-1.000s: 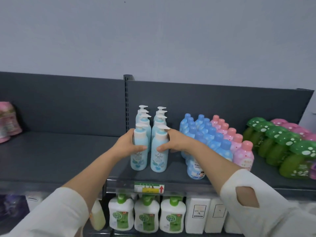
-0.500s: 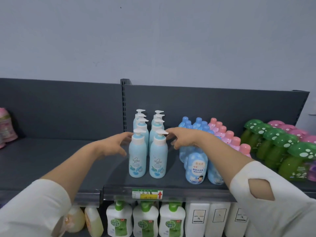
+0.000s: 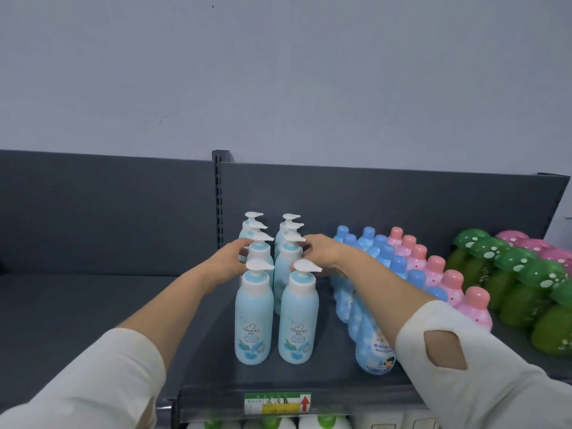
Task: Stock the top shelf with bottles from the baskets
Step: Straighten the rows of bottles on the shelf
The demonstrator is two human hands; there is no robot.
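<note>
Two rows of light-blue pump bottles stand on the dark grey top shelf (image 3: 328, 376), with the front left bottle (image 3: 253, 317) and front right bottle (image 3: 298, 320) near the shelf edge. My left hand (image 3: 227, 258) reaches past the front pair, its fingers spread and cupped against the left side of the second bottle (image 3: 259, 252) in the left row. On the other side, my right hand (image 3: 322, 252) rests its fingers against the second bottle (image 3: 289, 258) of the right row. Neither hand lifts a bottle. No basket is in view.
Right of the pump bottles stand rows of blue-capped bottles (image 3: 374, 351), pink-capped bottles (image 3: 473, 308) and green mushroom-capped bottles (image 3: 538, 283). A slotted upright (image 3: 219, 196) divides the back panel. A price label (image 3: 277, 404) sits on the shelf edge, with green-capped white bottles (image 3: 325, 424) below.
Both hands let go of the front two pump bottles, then reached further back to the bottles behind them. The view has moved closer to the shelf.
</note>
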